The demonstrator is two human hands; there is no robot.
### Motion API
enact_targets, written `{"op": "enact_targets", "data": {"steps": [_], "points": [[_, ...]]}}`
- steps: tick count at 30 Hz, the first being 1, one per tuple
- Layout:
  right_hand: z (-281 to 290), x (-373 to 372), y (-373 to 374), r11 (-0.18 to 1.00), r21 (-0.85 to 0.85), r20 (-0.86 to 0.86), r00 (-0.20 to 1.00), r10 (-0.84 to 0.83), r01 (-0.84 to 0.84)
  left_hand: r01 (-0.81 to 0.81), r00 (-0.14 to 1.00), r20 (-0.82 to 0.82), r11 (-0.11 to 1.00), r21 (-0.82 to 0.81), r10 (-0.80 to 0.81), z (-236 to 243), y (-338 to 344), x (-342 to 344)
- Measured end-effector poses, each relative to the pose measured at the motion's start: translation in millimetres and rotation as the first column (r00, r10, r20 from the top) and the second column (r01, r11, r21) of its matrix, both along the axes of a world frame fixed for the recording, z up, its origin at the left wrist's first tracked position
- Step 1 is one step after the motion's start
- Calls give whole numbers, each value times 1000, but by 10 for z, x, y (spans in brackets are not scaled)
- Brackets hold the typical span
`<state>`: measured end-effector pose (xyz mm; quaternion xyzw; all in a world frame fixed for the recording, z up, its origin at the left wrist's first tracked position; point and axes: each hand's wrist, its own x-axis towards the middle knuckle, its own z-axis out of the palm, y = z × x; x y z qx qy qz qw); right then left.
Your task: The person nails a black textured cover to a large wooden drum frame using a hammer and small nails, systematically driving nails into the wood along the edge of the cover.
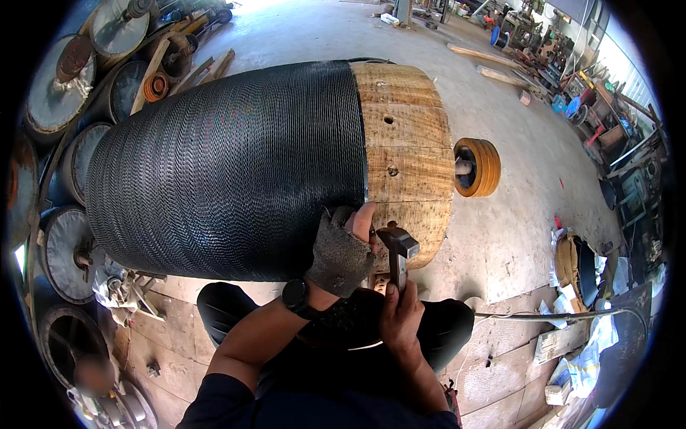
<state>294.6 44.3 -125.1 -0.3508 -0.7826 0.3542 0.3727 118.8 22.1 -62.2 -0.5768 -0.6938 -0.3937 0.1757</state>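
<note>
A large roller wound with black braided wire (229,164) lies sideways before me, its right section bare, holed wood (404,143). A thin metal strip (365,188) runs along the seam. My left hand (341,254), in a grey glove with bare fingertips, is closed at that seam; what its fingers pinch is too small to make out. My right hand (400,318) grips the handle of a hammer (400,243), whose head is over the wood, just right of my left fingers.
An orange wheel (486,168) on a shaft adjoins the roller's right end. Metal-ended drums (71,250) crowd the left. Planks (486,56) lie on the concrete floor, with machinery and clutter (593,107) along the right wall. A dark bar (543,314) crosses at lower right.
</note>
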Motion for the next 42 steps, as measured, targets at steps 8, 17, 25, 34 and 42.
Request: {"op": "enact_targets", "data": {"steps": [8,17,25,34,42], "points": [[69,-15,54,999,49,163,987,-7,-1,-17,1000,-12,1000,0,17,-22,42,1],[182,50,26,997,73,148,989,-15,4,-48,996,-80,998,41,51,-46,48,8],[245,46,89,996,92,150,988,-21,7,-22,997,72,999,30,20,-3,-6,24],[187,-26,114,998,62,307,952,-20,1,164,985,74,972,-168,-154,-490,-847,356],[300,86,-5,991,135,-69,998,0,10,297,954,154,756,-583,-256,-1069,-1050,536]]}}
